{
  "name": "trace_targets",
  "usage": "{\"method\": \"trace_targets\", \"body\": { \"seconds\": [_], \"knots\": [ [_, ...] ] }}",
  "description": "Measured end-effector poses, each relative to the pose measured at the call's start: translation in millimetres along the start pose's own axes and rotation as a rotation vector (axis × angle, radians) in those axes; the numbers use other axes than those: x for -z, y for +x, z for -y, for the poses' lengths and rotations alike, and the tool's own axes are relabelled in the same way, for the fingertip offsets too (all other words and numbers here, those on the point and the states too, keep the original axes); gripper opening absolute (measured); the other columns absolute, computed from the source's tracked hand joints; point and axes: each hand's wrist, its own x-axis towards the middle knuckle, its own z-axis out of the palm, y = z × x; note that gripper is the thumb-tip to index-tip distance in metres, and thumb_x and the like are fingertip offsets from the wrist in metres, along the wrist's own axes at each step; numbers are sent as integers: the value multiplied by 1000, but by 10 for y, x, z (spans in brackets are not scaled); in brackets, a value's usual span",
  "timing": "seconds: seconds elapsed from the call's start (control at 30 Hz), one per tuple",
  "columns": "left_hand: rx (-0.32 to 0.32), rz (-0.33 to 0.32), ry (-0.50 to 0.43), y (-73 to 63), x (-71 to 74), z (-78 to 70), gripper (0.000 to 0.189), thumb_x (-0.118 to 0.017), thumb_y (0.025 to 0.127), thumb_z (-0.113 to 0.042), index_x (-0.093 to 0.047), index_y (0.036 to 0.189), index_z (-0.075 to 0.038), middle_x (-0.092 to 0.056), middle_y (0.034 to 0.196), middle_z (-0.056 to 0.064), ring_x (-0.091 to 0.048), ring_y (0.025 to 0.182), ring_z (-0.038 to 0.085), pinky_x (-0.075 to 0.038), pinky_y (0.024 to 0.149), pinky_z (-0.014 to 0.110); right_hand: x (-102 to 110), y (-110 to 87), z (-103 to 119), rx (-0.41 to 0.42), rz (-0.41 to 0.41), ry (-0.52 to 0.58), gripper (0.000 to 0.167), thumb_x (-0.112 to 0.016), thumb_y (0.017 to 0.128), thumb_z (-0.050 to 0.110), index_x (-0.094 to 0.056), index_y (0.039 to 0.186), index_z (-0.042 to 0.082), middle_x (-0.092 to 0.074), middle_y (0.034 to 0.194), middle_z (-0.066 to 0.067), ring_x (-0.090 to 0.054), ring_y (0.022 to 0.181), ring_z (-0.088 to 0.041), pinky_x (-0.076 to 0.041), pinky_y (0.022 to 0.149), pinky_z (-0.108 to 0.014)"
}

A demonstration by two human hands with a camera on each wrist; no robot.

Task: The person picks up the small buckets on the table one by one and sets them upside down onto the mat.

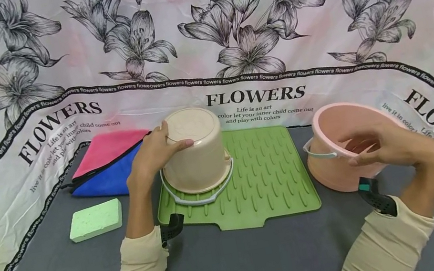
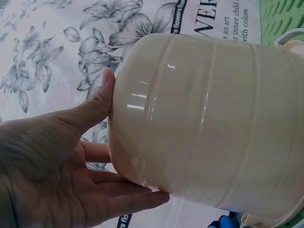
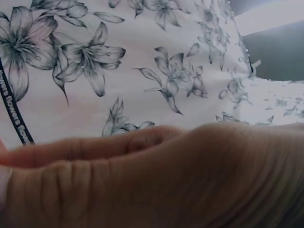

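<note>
In the head view, an upturned beige bucket point(image 1: 197, 163) on a ribbed mat point(image 1: 272, 179) is touched by the spread left grip point(image 1: 151, 153), above grey tabletop point(image 1: 257, 264); at three o'clock, a pink bucket point(image 1: 330, 173) is pinched by the right grip point(image 1: 395, 145). From the left wrist, glossy ridges point(image 2: 207, 99) are shown; from the right, flower-printed fabric point(image 3: 142, 54) at twelve o'clock.

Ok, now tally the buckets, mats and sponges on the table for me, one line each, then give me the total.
Buckets: 2, the beige bucket and the pink bucket
Mats: 1, the green mat
Sponges: 1, the light green sponge
Total: 4
</note>
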Motion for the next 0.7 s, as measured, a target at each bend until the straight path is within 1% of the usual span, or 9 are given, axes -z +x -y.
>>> {"method": "trace_targets", "body": {
  "seconds": [0.1, 0.2, 0.27, 0.37, 0.47, 0.57, 0.63, 0.7],
  "knots": [
    [-2, -4, 6, 9, -11, -5, 109, -68, 97, -58, -8, 165, 3, -25, 170, 29, -34, 155, 45, -40, 121, 60, 27, -60, -1, -72, 4, -16, 52, -77, 96, 19, -60, 137, -7, -70, 130, -23, -61, 99, 9, -56, 78, -22],
    [-1, -1, 11, 18, -12, -1, 108, -67, 97, -58, -8, 165, 3, -25, 170, 29, -33, 156, 45, -39, 122, 59, 41, -87, -16, -119, 30, -14, 49, -79, 95, 21, -64, 134, -5, -73, 125, -19, -62, 96, 6, -55, 78, -22],
    [3, -1, 9, 14, 3, 6, 109, -67, 97, -58, -8, 165, 3, -25, 170, 29, -33, 156, 44, -39, 122, 59, 41, -71, -15, -133, 48, -29, 43, -79, 94, 24, -70, 128, -1, -76, 119, -12, -62, 93, 6, -53, 78, -21],
    [5, -2, 7, 8, 23, 17, 109, -68, 97, -58, -7, 165, 3, -25, 170, 29, -33, 156, 44, -38, 122, 59, 41, -35, 1, -135, 60, -68, 32, -80, 93, 23, -76, 118, 4, -78, 111, -5, -59, 87, 5, -50, 76, -20],
    [-4, -7, 2, 7, 28, 19, 109, -67, 97, -58, -8, 164, 3, -25, 170, 29, -32, 156, 44, -38, 123, 59, 39, 3, 26, -107, 48, -87, 20, -80, 91, 16, -79, 107, 5, -78, 101, -2, -56, 81, 5, -49, 72, -19],
    [-13, -5, -7, 7, 17, 9, 109, -68, 97, -57, -8, 164, 4, -24, 170, 30, -32, 156, 44, -38, 122, 59, 30, 15, 36, -59, 14, -87, 8, -79, 88, 8, -80, 96, 6, -76, 90, 3, -53, 76, 5, -48, 68, -19],
    [-14, 0, -10, 5, 10, 3, 109, -68, 97, -57, -7, 164, 4, -24, 170, 30, -33, 156, 45, -39, 122, 59, 26, 9, 31, -28, -16, -99, 6, -78, 88, 3, -79, 92, 7, -73, 85, 7, -52, 74, 5, -47, 65, -19],
    [-15, -2, -9, 6, 6, 2, 109, -68, 97, -57, -8, 164, 4, -24, 170, 30, -34, 155, 45, -40, 121, 59, 27, 5, 25, 13, -74, -123, 9, -76, 85, -2, -77, 87, 7, -69, 80, 8, -51, 70, 5, -45, 62, -19]
  ]
}}
